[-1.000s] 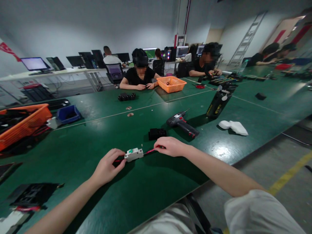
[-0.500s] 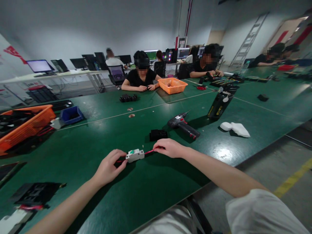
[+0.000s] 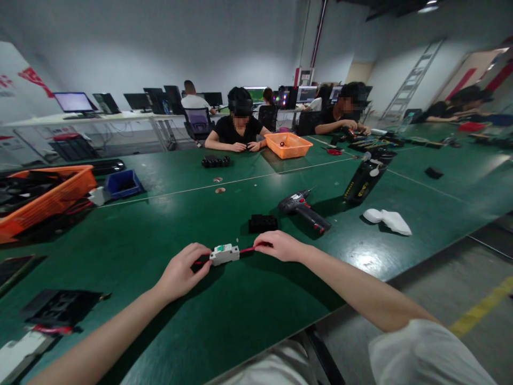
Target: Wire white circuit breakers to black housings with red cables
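A white miniature circuit breaker (image 3: 225, 255) with a green toggle sits just above the near part of the green table. My left hand (image 3: 185, 271) is closed on its left end, thumb and fingers on either side. Part of a red wire shows between those fingers. From the breaker's right end, a red wire (image 3: 247, 249) runs to my right hand (image 3: 282, 246), which pinches it between thumb and fingers. A black block-shaped part (image 3: 263, 223) lies just beyond my right hand, with a cordless drill (image 3: 304, 210) behind it to the right.
Orange basket (image 3: 48, 198) and blue bin (image 3: 123, 184) stand at left. Another breaker (image 3: 24, 353) and black parts (image 3: 60, 307) lie near left. A black cylinder (image 3: 366, 176) and white object (image 3: 388, 221) are at right. Co-workers sit opposite, beside an orange basket (image 3: 288, 146).
The camera view has shifted slightly, moving the scene a little to the right. Both hands keep the same hold on the breaker and red wire.
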The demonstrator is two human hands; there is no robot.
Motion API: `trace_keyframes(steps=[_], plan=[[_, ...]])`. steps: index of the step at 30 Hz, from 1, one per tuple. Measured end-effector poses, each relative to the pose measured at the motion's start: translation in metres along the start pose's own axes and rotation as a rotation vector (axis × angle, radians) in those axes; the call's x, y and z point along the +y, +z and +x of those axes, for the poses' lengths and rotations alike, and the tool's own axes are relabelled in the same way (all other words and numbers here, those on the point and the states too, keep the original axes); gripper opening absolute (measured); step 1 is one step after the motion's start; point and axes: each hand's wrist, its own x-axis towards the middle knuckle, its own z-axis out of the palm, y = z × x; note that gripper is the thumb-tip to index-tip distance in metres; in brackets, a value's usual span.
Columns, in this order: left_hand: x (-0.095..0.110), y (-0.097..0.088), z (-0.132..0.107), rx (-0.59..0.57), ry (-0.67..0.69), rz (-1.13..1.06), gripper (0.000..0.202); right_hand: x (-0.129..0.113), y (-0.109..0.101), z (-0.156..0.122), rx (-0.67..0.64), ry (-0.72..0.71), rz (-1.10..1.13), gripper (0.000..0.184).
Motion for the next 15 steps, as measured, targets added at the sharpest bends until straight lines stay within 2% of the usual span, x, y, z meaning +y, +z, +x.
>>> trace_keyframes(steps=[11,13,15], plan=[[0.003,-0.002,-0.001,0.014,-0.005,0.007,0.025,-0.010,0.000,0.000,-0.031,0.017,-0.044,0.027],[0.002,-0.002,-0.001,0.013,-0.008,0.009,0.025,-0.011,-0.001,0.000,-0.012,-0.007,-0.064,0.030],[0.002,-0.002,-0.002,0.011,-0.013,0.008,0.025,-0.010,-0.009,0.000,0.070,-0.016,-0.136,0.032]])
